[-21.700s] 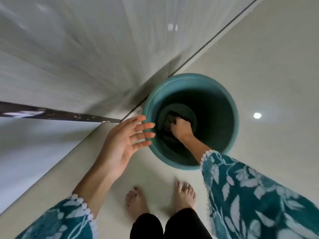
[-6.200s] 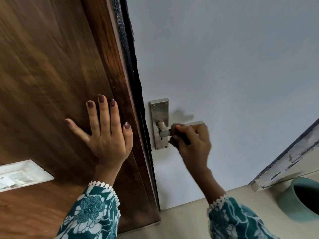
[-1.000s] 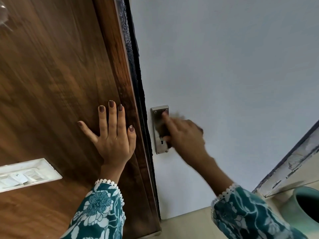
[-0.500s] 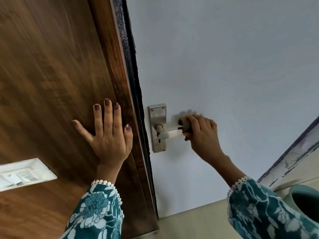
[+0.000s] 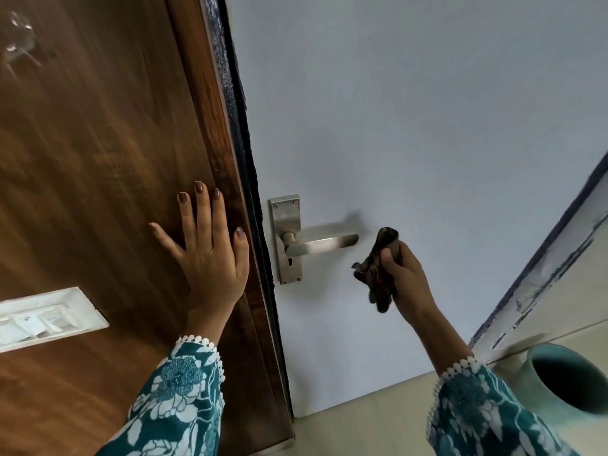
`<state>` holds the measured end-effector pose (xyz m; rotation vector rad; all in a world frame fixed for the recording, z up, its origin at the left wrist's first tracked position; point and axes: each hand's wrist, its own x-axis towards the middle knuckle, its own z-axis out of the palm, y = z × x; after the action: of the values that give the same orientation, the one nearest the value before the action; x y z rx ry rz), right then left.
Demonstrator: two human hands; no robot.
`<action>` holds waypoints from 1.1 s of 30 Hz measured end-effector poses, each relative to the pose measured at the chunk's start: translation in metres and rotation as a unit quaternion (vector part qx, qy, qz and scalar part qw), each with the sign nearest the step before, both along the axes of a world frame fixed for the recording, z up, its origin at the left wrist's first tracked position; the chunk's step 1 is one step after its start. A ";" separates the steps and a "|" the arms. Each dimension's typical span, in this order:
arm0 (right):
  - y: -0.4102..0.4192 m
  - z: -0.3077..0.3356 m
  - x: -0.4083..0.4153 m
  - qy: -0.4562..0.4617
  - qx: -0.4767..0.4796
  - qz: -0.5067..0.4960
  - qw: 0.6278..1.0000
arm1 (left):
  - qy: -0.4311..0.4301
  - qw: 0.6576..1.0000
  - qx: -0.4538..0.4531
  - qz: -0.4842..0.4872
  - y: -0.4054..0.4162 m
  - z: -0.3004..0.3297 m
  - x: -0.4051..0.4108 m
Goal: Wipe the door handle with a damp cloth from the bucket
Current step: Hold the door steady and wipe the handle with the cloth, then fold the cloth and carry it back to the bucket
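Left hand (image 5: pixel 210 258) spread flat on brown wooden panel, probably bracing. Right hand (image 5: pixel 403 274) bunches dark crumpled cloth (image 5: pixel 378 274), just off tip of brushed-steel lever door handle (image 5: pixel 320 242), at its 4 o'clock, not touching. Teal plastic bucket (image 5: pixel 539 394) at 4 o'clock on floor, handy for re-wetting.

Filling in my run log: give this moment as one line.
left hand: flat on wooden door | right hand: holds dark cloth, clear of door handle | bucket: floor, right
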<state>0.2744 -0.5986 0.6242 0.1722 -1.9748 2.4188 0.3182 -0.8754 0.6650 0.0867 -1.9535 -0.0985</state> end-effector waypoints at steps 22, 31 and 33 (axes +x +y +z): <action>-0.027 0.016 0.031 -0.032 0.192 0.075 0.978 | -0.278 0.717 0.527 -0.363 0.088 -0.027 0.031; 0.009 0.000 0.024 -0.120 0.041 0.095 0.987 | -0.316 0.510 0.696 -0.395 0.101 -0.037 0.013; 0.026 -0.006 0.024 -0.151 0.009 0.084 0.985 | -0.357 0.447 0.716 -0.400 0.114 -0.043 0.006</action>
<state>0.2983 -0.5724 0.6177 -0.0324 -2.1823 2.6713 0.3239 -0.7611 0.6217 0.3321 -1.8456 -2.7397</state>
